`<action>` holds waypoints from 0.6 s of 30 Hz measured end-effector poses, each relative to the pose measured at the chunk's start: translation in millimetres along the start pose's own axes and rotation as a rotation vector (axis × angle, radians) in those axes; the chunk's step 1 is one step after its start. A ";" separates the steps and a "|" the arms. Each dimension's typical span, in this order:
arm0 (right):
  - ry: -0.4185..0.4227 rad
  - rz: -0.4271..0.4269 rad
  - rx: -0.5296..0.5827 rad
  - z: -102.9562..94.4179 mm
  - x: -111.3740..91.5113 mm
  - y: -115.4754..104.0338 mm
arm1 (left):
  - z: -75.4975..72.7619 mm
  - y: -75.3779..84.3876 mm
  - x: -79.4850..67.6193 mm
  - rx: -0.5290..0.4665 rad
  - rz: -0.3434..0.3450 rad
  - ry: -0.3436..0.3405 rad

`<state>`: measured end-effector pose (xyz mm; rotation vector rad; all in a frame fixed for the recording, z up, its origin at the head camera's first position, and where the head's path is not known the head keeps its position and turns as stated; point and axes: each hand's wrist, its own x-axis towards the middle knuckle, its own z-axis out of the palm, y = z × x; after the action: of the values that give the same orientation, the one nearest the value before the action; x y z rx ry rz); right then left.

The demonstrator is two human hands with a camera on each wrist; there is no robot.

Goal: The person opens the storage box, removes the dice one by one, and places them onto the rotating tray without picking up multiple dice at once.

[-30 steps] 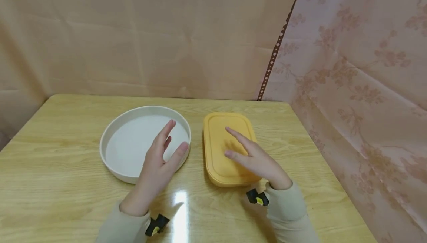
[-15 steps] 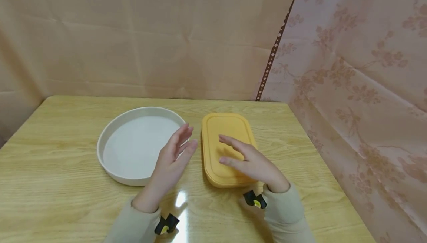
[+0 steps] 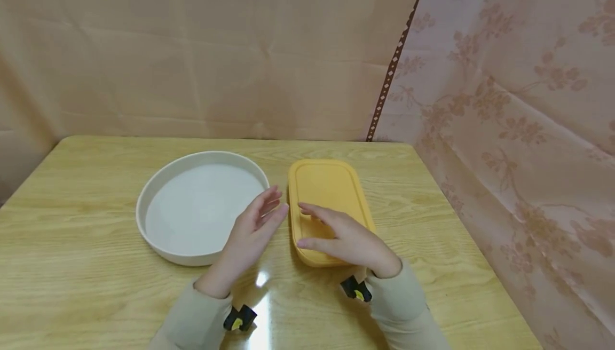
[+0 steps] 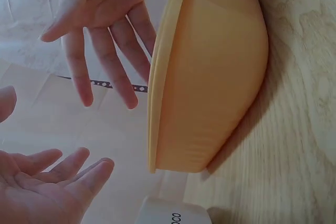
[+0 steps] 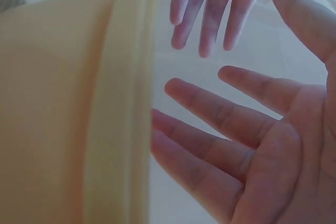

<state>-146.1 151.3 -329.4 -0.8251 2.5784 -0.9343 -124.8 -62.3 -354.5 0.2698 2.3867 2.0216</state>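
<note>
A yellow rectangular container (image 3: 323, 182) with a lid on sits on the wooden table. To its left lies a round white tray (image 3: 184, 214) with a raised rim. My left hand (image 3: 252, 235) is held over the gap between the two, near the tray's right rim, fingers loosely extended and nothing in it. My right hand (image 3: 346, 235) hovers over the near half of the lid, its thumb and fingers apart. In the left wrist view the container (image 4: 210, 66) shows tapering sides, and the right hand (image 4: 107, 30) has its fingers spread beside the lid.
Behind the wooden table (image 3: 72, 206) hangs a plain beige curtain (image 3: 230, 46). A pink floral cloth (image 3: 519, 115) borders the right side. Dark lettering marks the tray's outer wall (image 4: 176, 213) in the left wrist view.
My left hand has moved right, from over the tray toward the gap by the container. My right hand has shifted left across the lid. Both objects stay in place on the table.
</note>
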 end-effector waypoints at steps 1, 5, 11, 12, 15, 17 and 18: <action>-0.004 0.002 -0.009 0.6 -0.2 -0.7 | -0.3 -0.8 -0.1 0.006 -0.001 -0.002; -0.019 0.008 -0.039 0.8 -2.2 -2.6 | -1.7 -3.5 -0.3 0.026 -0.015 -0.022; -0.020 -0.003 -0.086 0.3 -3.6 -2.6 | -2.2 -6.9 0.4 0.048 -0.062 -0.049; -0.020 -0.004 -0.091 0.4 -3.6 -2.7 | -1.6 -7.9 0.4 0.048 -0.069 -0.055; -0.014 -0.017 -0.116 1.2 -4.1 -2.4 | 1.7 -11.4 0.2 0.045 -0.084 -0.081; -0.011 -0.026 -0.125 1.9 -4.7 -2.4 | 4.5 -13.7 -0.3 0.046 -0.089 -0.098; -0.010 -0.032 -0.132 2.5 -5.0 -2.4 | 5.9 -14.7 -0.7 0.046 -0.092 -0.106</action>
<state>-140.1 151.6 -329.4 -0.9064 2.6480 -0.7730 -125.4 -58.9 -370.0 0.2555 2.3391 1.8671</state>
